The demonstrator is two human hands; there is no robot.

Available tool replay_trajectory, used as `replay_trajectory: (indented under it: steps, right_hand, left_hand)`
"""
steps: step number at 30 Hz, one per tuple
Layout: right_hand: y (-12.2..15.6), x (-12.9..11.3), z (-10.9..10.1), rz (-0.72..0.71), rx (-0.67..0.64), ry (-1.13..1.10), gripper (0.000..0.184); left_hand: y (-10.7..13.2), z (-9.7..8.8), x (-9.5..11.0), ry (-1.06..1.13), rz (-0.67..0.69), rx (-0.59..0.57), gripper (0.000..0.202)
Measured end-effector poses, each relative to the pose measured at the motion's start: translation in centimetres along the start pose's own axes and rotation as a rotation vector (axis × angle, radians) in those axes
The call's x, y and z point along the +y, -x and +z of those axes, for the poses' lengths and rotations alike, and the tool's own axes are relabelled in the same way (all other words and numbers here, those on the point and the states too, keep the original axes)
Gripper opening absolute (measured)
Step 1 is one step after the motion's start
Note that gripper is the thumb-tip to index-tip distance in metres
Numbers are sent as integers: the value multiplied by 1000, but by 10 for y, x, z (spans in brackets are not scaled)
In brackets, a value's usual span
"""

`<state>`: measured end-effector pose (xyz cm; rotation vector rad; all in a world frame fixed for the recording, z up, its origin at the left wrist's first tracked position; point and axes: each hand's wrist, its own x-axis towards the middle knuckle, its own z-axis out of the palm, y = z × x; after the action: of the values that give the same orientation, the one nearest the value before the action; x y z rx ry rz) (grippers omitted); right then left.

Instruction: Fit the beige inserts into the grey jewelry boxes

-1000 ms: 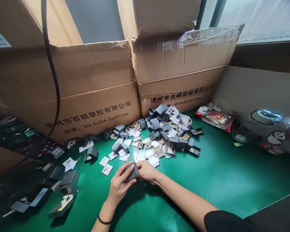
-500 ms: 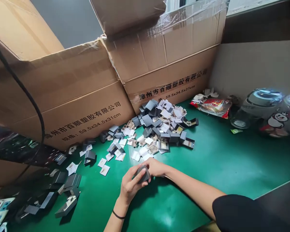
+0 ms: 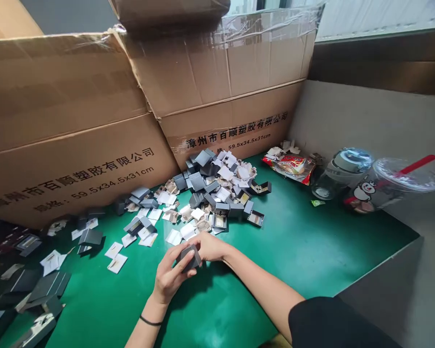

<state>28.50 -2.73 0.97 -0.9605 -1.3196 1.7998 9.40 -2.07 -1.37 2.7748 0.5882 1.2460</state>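
Fingers of my left hand (image 3: 166, 280) clamp a grey box (image 3: 191, 261) above the table (image 3: 329, 241); my right hand (image 3: 210, 246) meets its far side, fingers hidden, so I can't tell their grip. Behind stand cartons (image 3: 94, 130), their insides out of sight. Right, a lidded cup (image 3: 387, 188) holds a red straw (image 3: 418, 164), beside a clear bottle (image 3: 342, 171). Near the heap, an open box (image 3: 255, 219) shows pale lining.

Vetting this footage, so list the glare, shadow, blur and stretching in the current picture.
Head view: glare whitens the green table at the bottom edge; head view: a dark shadow lies beneath the right forearm; head view: the gray boxes at far left look dim and soft; head view: the lidded cup at right appears stretched, probably by the lens.
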Motion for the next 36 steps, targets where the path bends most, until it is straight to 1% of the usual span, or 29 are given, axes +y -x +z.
replay_trajectory:
  steps: [4, 7, 10, 13, 15, 19, 22, 24, 26, 29, 31, 33, 35, 36]
  right_hand:
    - [0, 3, -1, -94, -24, 58, 5]
    - [0, 1, 2, -131, -39, 88, 7]
    - [1, -4, 7, -86, -14, 83, 7]
    - [4, -6, 10, -23, 4, 74, 14]
    - [5, -5, 10, -10, 6, 90, 17]
    - [5, 2, 8, -7, 33, 113, 16]
    - [4, 4, 8, -26, -2, 127, 32]
    - [4, 2, 9, -75, -9, 194, 44]
    - [6, -3, 9, -122, 53, 288, 48]
    - [11, -14, 1, -151, 172, 348, 43]
    - [15, -22, -10, -161, 215, 344, 41]
    - [19, -32, -25, -181, 285, 381, 41]
    - [22, -42, -43, -210, 439, 502, 38]
    - [23, -48, -52, -243, 553, 605, 38]
  left_hand:
    - [-4, 1, 3, -4, 4, 9, 39]
    - [-2, 0, 3, -43, -19, 26, 36]
    - [1, -1, 3, -57, -79, 11, 37]
    - [5, 0, 2, -30, -131, -11, 40]
    - [7, 2, 1, -17, -174, -30, 44]
    - [10, 4, 1, -4, -301, -74, 50]
    - [7, 5, 4, -16, -378, -32, 50]
    - [1, 6, 7, -18, -386, 9, 49]
    - [-9, 6, 9, 6, -356, 38, 47]
    - [-32, 6, 8, 37, -284, 75, 44]
    - [-53, 10, 5, 26, -239, 65, 46]
    - [-78, 18, 2, -4, -198, 15, 47]
    - [-107, 31, 1, -58, -185, -27, 46]
    - [-121, 38, 2, -84, -205, -25, 45]
